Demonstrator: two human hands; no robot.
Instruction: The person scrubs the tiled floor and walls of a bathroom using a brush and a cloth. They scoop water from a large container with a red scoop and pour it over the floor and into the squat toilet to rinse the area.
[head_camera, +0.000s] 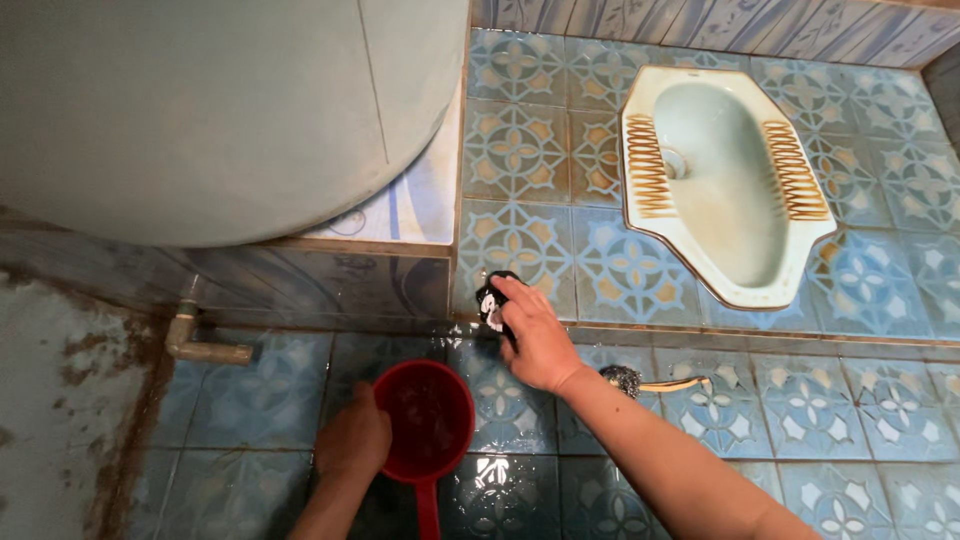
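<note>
Black scrubber (491, 300) under right hand (535, 345) fingers, pressed to tile step edge | left hand (352, 440) seemingly gripping red dipper (428, 420) rim, low left.

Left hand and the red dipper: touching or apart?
Touching. The head view shows the left hand lying on the rim of the red dipper, its fingers over the left edge with no gap visible.
</note>
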